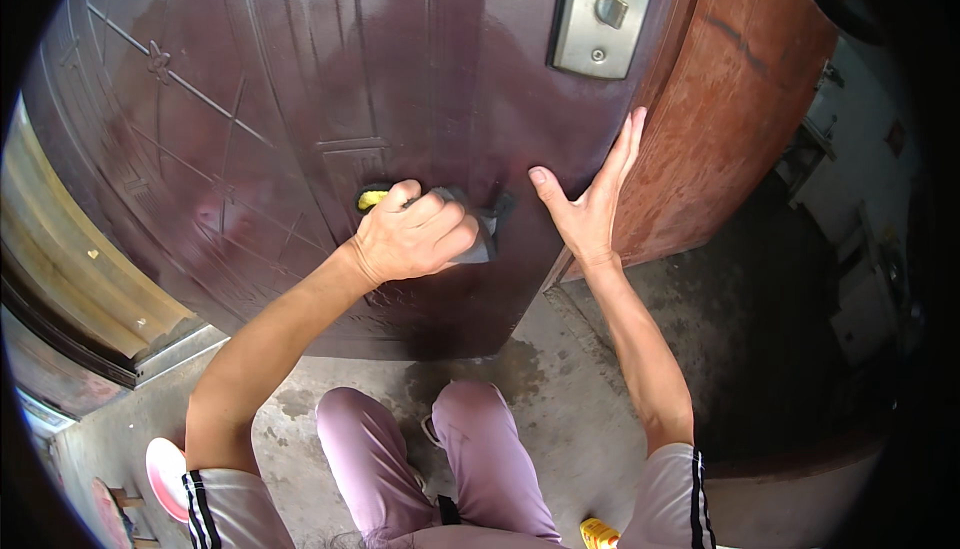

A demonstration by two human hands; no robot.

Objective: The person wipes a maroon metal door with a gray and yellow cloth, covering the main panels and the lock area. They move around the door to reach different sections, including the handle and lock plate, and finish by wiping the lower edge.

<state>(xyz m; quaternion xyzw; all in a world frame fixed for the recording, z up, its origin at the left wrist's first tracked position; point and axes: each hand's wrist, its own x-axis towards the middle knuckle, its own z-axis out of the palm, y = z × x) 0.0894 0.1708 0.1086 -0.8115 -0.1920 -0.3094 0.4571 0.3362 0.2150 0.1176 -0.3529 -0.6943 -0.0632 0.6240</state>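
Note:
My left hand (416,234) is closed around a scraper (372,198) with a yellow and black handle. The flat grey blade (480,243) shows past my knuckles, against the lower part of a dark maroon panelled door (450,114). Beside the blade is a small dark patch (504,205) on the door's surface. My right hand (592,208) is spread at the door's edge, thumb on its face and fingers along the rim. My fingers hide most of the scraper's handle.
A metal lock plate (598,31) with a turn knob sits above my right hand. To the right is a reddish wooden door panel (720,114). A pink-rimmed basin (166,478), a stool (112,511) and a yellow bottle (598,532) stand on the concrete floor (577,384).

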